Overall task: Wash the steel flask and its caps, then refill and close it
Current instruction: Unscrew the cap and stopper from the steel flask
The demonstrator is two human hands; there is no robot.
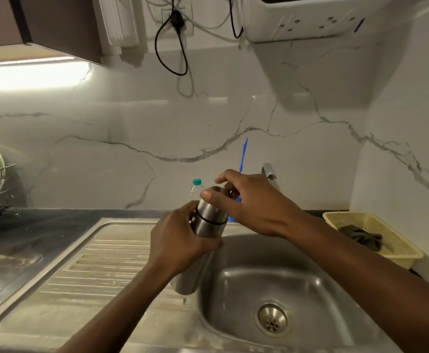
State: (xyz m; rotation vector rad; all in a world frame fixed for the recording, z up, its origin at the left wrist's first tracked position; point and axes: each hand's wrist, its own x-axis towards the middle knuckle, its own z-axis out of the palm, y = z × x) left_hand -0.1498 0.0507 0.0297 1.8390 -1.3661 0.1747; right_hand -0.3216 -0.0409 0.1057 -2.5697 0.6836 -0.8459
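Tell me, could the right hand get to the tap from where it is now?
Probably yes. The tap stands just behind the right hand with nothing between them. But that hand is gripping the top of the steel flask, so it would have to let go first.

Dim overall; under-cabinet strip light (30,75) blown out top-left, glare on wet counter (17,240), hands motion-blurred, wide-angle bending at edges.
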